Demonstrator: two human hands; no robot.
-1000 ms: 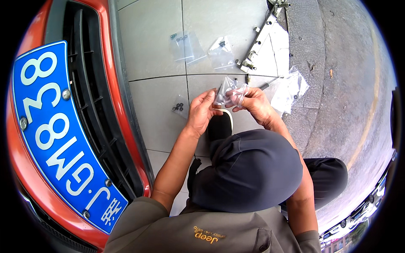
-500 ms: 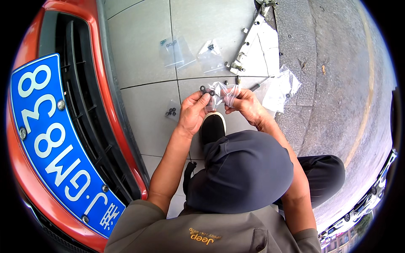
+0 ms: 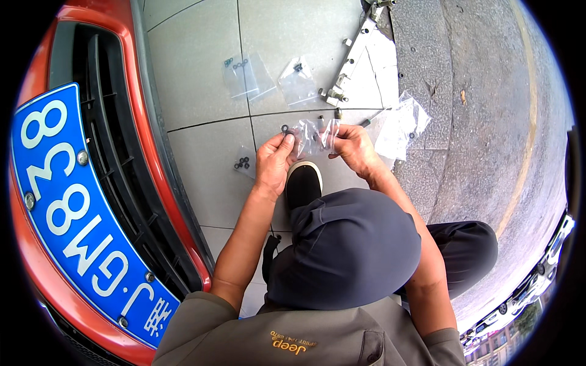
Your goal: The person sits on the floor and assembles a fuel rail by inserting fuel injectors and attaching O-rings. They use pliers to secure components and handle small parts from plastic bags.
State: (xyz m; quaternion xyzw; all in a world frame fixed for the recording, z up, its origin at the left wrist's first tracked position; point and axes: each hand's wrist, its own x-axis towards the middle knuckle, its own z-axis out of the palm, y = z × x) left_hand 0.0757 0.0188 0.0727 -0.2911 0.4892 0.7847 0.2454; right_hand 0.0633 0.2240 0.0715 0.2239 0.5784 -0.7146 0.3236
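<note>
A clear bag (image 3: 310, 138) was held lengthwise from nine to three o'clock; its nine-o'clock end was pinched by the left hand's grip (image 3: 273, 163), nearer the black ring (image 3: 285, 129), its three-o'clock end by the right hand's grip (image 3: 354, 148).

A red car (image 3: 61, 294) fills 9 o'clock, its black grille (image 3: 116, 158) reaching up toward 10, its blue plate (image 3: 86, 218) between 8 and 9. Grey tiles (image 3: 189, 67) lie at 11, pavement (image 3: 476, 165) at 3, a yellow line (image 3: 531, 116) curving through it; parked cars (image 3: 505, 306) at 4.
</note>
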